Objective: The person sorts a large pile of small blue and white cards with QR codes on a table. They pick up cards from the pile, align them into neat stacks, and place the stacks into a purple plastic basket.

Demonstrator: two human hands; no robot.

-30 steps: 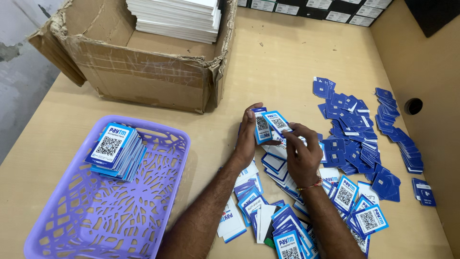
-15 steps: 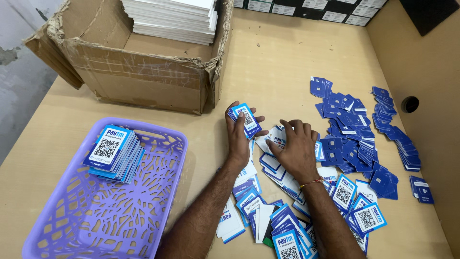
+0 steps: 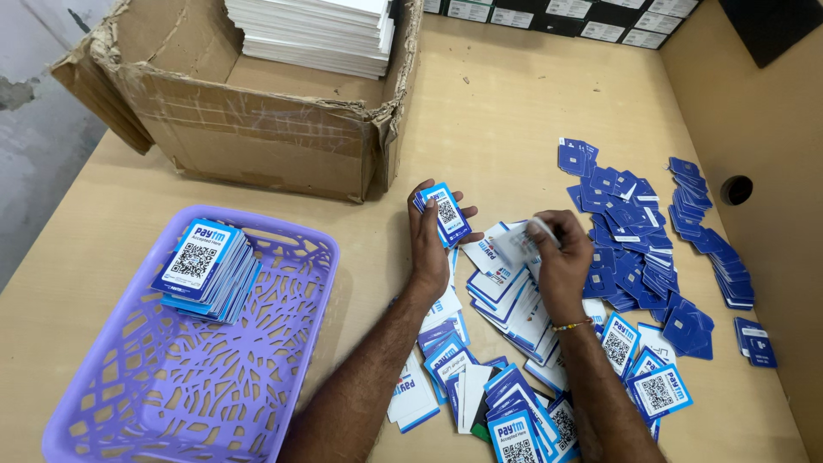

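Here, low in the frame's middle, the loose heap of blue-and-white coded cards (image 3: 506, 343) lay fanned on the pale wooden table (image 3: 480, 111). Just above it your right hand (image 3: 561, 257) pinched one blurred card off the heap, while your left hand (image 3: 429, 240) gripped a small squared stack of cards (image 3: 446, 213). You seemed mid-gathering; the next move called for seating that card flush. At left, the purple plastic basket (image 3: 283, 343) held a stack.
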